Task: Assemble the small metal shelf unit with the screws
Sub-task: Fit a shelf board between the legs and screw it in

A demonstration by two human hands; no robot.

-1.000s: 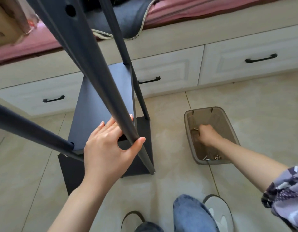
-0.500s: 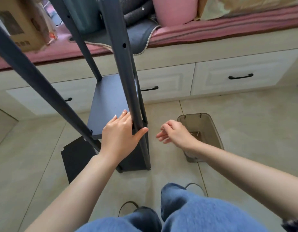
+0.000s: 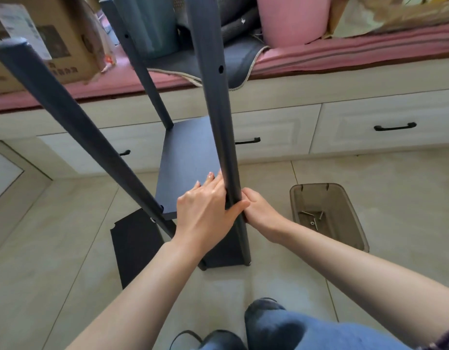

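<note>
The dark metal shelf unit stands on the tile floor, with a shelf board (image 3: 188, 160) fixed between its posts. My left hand (image 3: 205, 210) holds the near right post (image 3: 215, 109), thumb round it and fingers lying straight along the board's edge. My right hand (image 3: 261, 210) is at the same post's right side, just below my left thumb. Its fingertips are pinched together against the metal, and the small screw between them is hidden. Loose screws (image 3: 314, 218) lie in a grey plastic bin (image 3: 344, 195) on the right. The post has an empty hole higher up.
A near left post (image 3: 67, 109) and a back post (image 3: 142, 72) slant up past the camera. A loose dark board (image 3: 135, 243) lies on the floor under the unit. White drawers (image 3: 382, 122) run behind, with a cardboard box (image 3: 54, 41) on the pink bench. My legs (image 3: 281, 324) are below.
My right hand left the bin and moved left to the near right post, where it now pinches against the metal. My left hand stayed on the post. The view rose.
</note>
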